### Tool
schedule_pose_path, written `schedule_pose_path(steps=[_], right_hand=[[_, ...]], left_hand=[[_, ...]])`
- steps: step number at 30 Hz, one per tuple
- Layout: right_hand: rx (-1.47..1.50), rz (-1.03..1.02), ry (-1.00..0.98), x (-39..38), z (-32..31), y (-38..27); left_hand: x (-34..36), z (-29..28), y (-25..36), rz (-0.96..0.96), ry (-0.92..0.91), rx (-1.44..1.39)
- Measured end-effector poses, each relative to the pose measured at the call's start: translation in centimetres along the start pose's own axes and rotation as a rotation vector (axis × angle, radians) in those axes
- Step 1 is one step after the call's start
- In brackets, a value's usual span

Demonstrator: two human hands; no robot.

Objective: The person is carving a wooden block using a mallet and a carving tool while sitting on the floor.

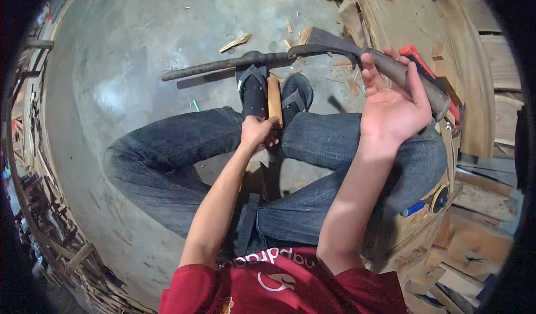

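Observation:
My left hand [258,131] is closed around the lower end of a narrow wooden stick [274,99], which stands between my two sandalled feet. Raised at the right, my right hand [393,110] has its palm turned up and its fingers spread, with nothing in the palm. Just behind those fingers runs the thick handle [430,93] of a hooked knife, whose dark curved blade [329,43] points left. The blade's tip overlaps the end of a long dark rod [209,68], which lies across the front of my left sandal [244,79].
Wood chips [236,42] are scattered on the grey floor [134,40]. At the right are wooden boards [469,79], a red tool [417,58] beside the knife handle, and a blue-handled tool [414,208] with a round disc. Piled wood scraps [61,230] line the left edge.

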State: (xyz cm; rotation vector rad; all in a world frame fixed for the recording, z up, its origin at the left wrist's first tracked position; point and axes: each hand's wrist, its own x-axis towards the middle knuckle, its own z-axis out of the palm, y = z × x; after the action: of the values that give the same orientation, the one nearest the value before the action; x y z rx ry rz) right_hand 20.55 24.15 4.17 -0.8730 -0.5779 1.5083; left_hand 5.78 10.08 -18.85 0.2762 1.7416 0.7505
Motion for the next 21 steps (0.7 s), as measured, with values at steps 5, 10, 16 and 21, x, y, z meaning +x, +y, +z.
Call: schedule_pose_path(steps=[5, 10, 16, 21], right_hand=[[-0.286, -0.031, -0.110, -0.3, 0.2, 0.9], [-0.794, -0.084, -0.459, -0.2, -0.7, 5.0], [-0.822, 0.216, -0.262, 1.7, -3.2, 12.6], [-0.880, 0.103, -0.305, 2.5, -4.7, 14.0]], left_hand=[[-1.0, 0.2, 0.6, -0.014, -0.036, -0.214], [-1.6, 0.3, 1.7, 0.023, 0.069, -0.110], [-1.4, 0.6, 1.1, 0.075, 0.226, 0.028], [-0.7, 1.7, 0.0, 0.248, 0.440, 0.144]])
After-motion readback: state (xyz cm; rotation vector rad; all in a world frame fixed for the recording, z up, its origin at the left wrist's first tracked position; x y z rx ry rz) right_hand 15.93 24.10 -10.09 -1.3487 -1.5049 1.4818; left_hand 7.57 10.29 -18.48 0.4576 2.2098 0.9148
